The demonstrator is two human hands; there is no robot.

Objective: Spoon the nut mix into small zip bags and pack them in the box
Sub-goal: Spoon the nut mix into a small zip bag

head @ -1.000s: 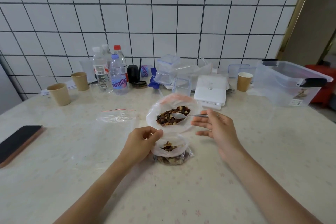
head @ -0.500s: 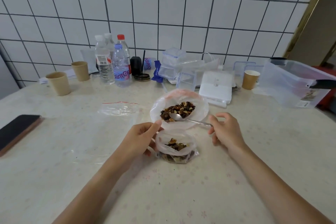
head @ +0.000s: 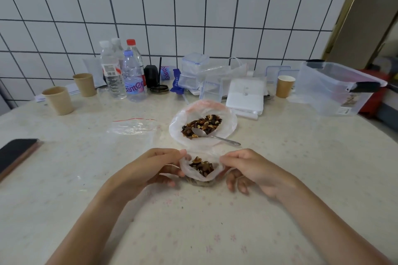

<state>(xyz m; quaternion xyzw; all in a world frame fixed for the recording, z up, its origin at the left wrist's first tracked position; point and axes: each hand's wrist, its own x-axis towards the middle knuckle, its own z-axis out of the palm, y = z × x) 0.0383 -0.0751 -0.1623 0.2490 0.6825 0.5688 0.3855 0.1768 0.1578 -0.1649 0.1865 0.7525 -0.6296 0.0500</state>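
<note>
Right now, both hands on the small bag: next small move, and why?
Probably press the small bag's open mouth shut. Both hands, left and right, pinch its rim, nuts sit inside, and the spoon lies released in the big bag.

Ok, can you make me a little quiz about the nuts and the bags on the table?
1. True or false: the spoon is in the right hand.
2. Which holds the small zip bag? A) left hand only B) both hands C) neither hand
3. Fill in: the spoon's bowl rests in the big bag of nut mix, and its handle points toward the person's ____ side.

Key
1. False. It lies in the big bag, with no hand on it.
2. B. Each hand pinches one side of the bag's open mouth.
3. Right.
</note>
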